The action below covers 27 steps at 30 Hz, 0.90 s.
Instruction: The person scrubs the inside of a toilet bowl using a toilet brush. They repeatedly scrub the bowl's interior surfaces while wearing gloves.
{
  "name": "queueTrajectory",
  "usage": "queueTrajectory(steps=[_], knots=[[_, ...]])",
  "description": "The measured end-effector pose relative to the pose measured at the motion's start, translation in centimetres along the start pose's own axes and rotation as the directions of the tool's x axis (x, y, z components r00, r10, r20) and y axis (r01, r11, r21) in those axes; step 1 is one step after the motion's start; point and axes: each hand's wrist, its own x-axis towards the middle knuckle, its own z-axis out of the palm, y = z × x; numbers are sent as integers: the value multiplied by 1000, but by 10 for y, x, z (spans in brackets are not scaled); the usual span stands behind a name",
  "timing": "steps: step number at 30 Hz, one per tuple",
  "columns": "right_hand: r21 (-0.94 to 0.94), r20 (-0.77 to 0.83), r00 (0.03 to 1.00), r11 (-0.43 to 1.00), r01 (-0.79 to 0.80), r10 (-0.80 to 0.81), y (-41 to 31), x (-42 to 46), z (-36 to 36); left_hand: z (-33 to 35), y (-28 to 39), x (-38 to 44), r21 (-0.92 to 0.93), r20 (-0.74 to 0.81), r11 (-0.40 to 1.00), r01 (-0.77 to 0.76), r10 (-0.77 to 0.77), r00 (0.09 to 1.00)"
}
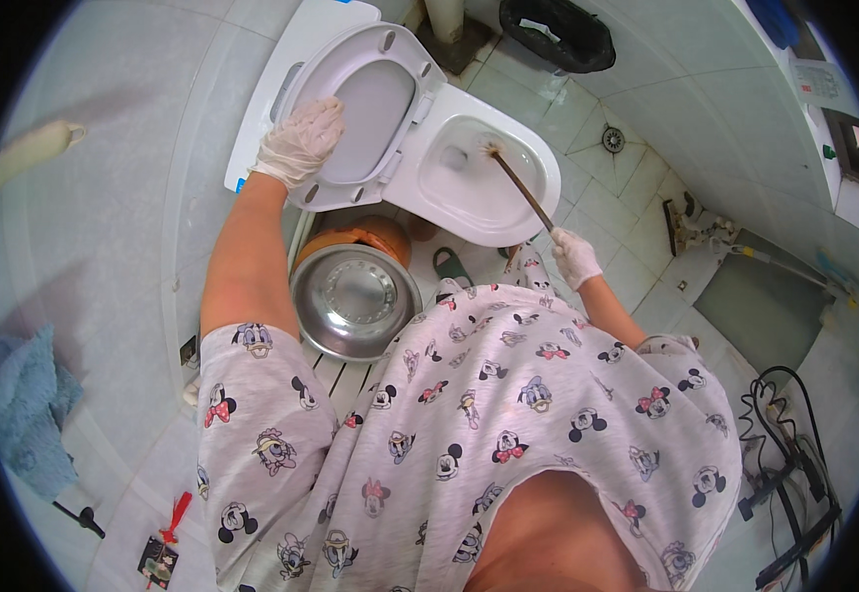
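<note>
A white toilet bowl (485, 222) stands ahead of me with its seat (418, 111) and lid (377, 118) raised against the tank. My right hand (576, 257), in a white glove, grips a long-handled toilet brush (522, 189). The brush's bristled head is inside the bowl, on its inner surface. My left hand (301, 140), in a thin whitish glove, is at the near side of the raised seat and lid; its fingers look curled, and whether they hold the seat's edge is hard to tell.
A metal basin (355, 300) and an orange tub (385, 237) are left of my legs. Beyond the bowl are a black-lined bin (559, 37) and a floor drain (612, 139). A green slipper (451, 266) is on the tiles. A blue cloth (33, 414) hangs at left; black cables (784, 436) lie at right.
</note>
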Motion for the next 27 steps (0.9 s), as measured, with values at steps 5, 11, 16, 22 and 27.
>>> queueTrajectory(steps=[5, 11, 16, 22, 27], knots=[[-95, 84, 996, 994, 51, -43, 10, 60, 46, 0, -2, 12, -12, -4, 999, -42, 42, 999], [-655, 335, 939, 699, 288, -74, 20, 39, 39, 7, -4, 3, -43, -19, 998, -55, 54, 998], [-873, 446, 895, 214, 438, -10, -22, 12, -5, 5, -3, 2, -39, 67, 999, 0, 3, 998], [-904, 296, 937, -261, 338, 185, -105, -8, -17, 7, -3, 2, -4, 46, 1000, -19, 19, 999], [-897, 433, 899, -68, 437, 59, -78, 28, 38, 3, -3, 3, 1, 66, 1000, -7, 7, 998]])
